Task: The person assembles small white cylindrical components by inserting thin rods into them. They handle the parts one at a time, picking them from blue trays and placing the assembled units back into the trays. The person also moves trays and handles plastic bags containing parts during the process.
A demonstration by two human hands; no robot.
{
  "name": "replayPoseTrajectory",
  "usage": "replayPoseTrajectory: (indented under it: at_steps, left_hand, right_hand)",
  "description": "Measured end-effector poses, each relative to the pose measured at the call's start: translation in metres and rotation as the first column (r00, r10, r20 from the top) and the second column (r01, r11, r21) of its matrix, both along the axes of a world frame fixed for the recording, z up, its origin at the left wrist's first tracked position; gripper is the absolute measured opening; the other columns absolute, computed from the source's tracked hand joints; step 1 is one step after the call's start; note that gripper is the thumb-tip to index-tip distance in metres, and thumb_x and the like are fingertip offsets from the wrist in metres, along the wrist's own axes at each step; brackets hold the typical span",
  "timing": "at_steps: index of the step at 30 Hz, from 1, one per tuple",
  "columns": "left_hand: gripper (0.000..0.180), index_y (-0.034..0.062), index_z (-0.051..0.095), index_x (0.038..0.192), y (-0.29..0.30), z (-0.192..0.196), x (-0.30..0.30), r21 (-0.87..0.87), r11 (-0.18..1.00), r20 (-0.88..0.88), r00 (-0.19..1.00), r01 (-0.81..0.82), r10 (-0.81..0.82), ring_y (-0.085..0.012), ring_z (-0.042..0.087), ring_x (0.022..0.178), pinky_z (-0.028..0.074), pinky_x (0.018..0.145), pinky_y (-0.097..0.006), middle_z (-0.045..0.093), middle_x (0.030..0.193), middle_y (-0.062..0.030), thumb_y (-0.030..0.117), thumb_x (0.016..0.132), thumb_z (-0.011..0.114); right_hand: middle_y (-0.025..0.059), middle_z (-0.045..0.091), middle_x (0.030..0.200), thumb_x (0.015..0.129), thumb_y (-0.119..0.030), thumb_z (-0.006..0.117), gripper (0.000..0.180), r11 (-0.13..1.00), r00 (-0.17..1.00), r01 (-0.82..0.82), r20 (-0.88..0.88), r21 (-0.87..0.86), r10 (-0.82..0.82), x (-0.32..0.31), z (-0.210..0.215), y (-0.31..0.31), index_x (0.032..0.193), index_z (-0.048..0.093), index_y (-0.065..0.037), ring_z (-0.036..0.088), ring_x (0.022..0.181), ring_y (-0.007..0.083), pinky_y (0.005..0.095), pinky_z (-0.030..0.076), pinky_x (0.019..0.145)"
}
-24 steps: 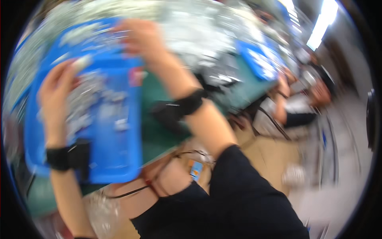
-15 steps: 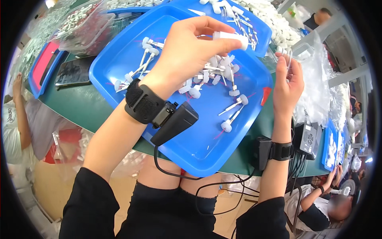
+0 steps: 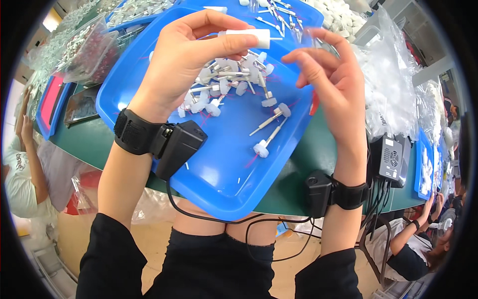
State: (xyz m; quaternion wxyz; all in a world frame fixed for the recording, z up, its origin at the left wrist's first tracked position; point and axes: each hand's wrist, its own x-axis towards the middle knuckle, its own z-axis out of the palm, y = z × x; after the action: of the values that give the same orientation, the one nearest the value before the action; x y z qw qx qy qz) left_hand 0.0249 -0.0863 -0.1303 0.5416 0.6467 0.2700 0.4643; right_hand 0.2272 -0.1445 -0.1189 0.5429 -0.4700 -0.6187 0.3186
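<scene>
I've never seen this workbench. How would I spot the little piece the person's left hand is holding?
Find the big blue tray on the green table. Above its far end, the left hand pinches a short white tube between thumb and fingers. Unlike the stemmed white pieces heaped in the tray, it is a plain cylinder, held in the air.

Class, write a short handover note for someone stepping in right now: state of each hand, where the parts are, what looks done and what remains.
Left hand: pinching a white cylinder between thumb and fingers, above the blue tray.
Right hand: raised beside it, fingers curled on what looks like a small clear bag; hard to tell.
Parts: a pile of white-headed pins lies loose in the tray; two more sit apart nearer the person.
Done: one cylinder picked up.
Left: the loose pins in the tray are untouched.
</scene>
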Motion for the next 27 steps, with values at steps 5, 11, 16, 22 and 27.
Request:
replayPoseTrajectory:
  at_steps: [5, 11, 16, 22, 27]
  left_hand:
    - [0.023, 0.0003, 0.058, 0.102, 0.007, -0.005, -0.008, 0.01, 0.998, 0.026, 0.997, 0.068, -0.068, -0.0132, 0.058, 0.084, 0.046, 0.078, -0.026, 0.062, 0.1, -0.0097, 0.011, 0.082, 0.062]
    - [0.023, 0.0008, 0.06, 0.102, 0.005, -0.003, -0.007, -0.01, 0.998, 0.024, 0.998, 0.057, -0.057, -0.0141, 0.059, 0.087, 0.046, 0.079, -0.027, 0.063, 0.098, -0.009, 0.011, 0.082, 0.063]
    - [0.023, 0.0002, 0.061, 0.101, -0.001, 0.001, -0.003, -0.035, 0.998, -0.014, 0.999, 0.044, -0.044, -0.0133, 0.059, 0.085, 0.047, 0.076, -0.025, 0.063, 0.096, -0.0089, 0.012, 0.081, 0.064]
    - [0.021, -0.001, 0.062, 0.098, -0.004, 0.005, -0.002, -0.186, 0.977, 0.032, 0.994, 0.106, -0.102, -0.0118, 0.059, 0.072, 0.049, 0.066, -0.023, 0.063, 0.088, -0.0089, 0.011, 0.081, 0.064]
    - [0.021, -0.0016, 0.062, 0.098, -0.007, 0.009, -0.004, -0.29, 0.948, -0.075, 0.985, 0.129, -0.157, -0.0104, 0.058, 0.066, 0.05, 0.064, -0.023, 0.063, 0.082, -0.008, 0.012, 0.081, 0.064]
  right_hand:
    - [0.0031, 0.064, 0.076, 0.078, -0.009, 0.065, 0.023, 0.979, 0.99, -0.004, 0.136, 0.203, -0.024, 0.006, -0.011, 0.01, 0.099, 0.06, -0.004, 0.049, 0.058, 0.0026, 0.0164, 0.037, 0.048]
    - [0.0029, 0.064, 0.078, 0.076, -0.007, 0.065, 0.024, 0.995, 0.99, -0.031, 0.142, 0.092, 0.018, 0.005, -0.007, 0.007, 0.1, 0.065, -0.006, 0.053, 0.062, 0.0046, 0.0185, 0.045, 0.055]
    - [0.0055, 0.064, 0.082, 0.075, -0.003, 0.065, 0.025, 0.992, 0.998, -0.055, 0.046, 0.115, 0.05, -0.005, -0.013, 0.009, 0.1, 0.065, -0.003, 0.058, 0.071, 0.0081, 0.0213, 0.048, 0.07]
    - [0.0074, 0.065, 0.087, 0.073, 0.001, 0.064, 0.026, 0.994, 0.998, -0.053, -0.01, 0.099, 0.054, -0.01, -0.007, -0.003, 0.099, 0.064, -0.001, 0.058, 0.07, 0.008, 0.0211, 0.047, 0.066]
    - [0.0047, 0.065, 0.085, 0.07, 0.002, 0.067, 0.029, 0.962, 0.962, -0.076, 0.271, 0.262, 0.002, -0.008, -0.014, -0.001, 0.098, 0.065, -0.002, 0.055, 0.067, 0.0081, 0.0215, 0.046, 0.062]
